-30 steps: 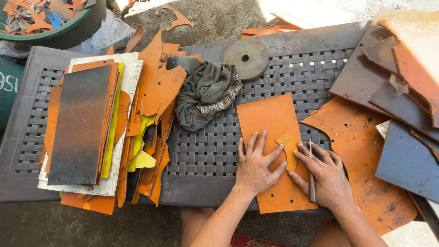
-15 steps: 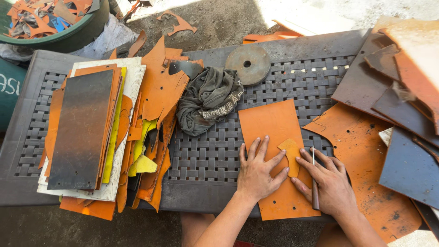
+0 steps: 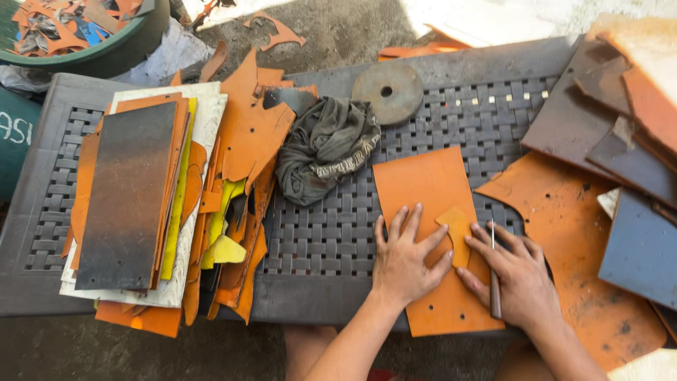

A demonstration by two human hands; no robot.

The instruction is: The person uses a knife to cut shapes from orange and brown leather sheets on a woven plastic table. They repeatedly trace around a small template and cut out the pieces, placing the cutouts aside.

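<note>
An orange leather sheet (image 3: 430,185) lies flat on the dark woven plastic table (image 3: 317,240). On it rests a small yellowish cut-out template (image 3: 458,229). My left hand (image 3: 405,257) presses flat on the sheet, fingers spread, fingertips touching the template's left edge. My right hand (image 3: 518,271) holds a thin metal tool (image 3: 493,271) upright against the template's right side, its tip on the sheet.
A stack of dark and orange sheets (image 3: 130,190) and leather scraps (image 3: 243,162) fills the left. A crumpled grey cloth (image 3: 324,144) and a round metal disc (image 3: 386,92) lie behind. More orange and dark sheets (image 3: 620,162) pile on the right. A green tub of offcuts (image 3: 84,32) stands top left.
Both hands stay on the orange sheet around the template; the view has shifted slightly, and the right hand with the tool has barely moved.
</note>
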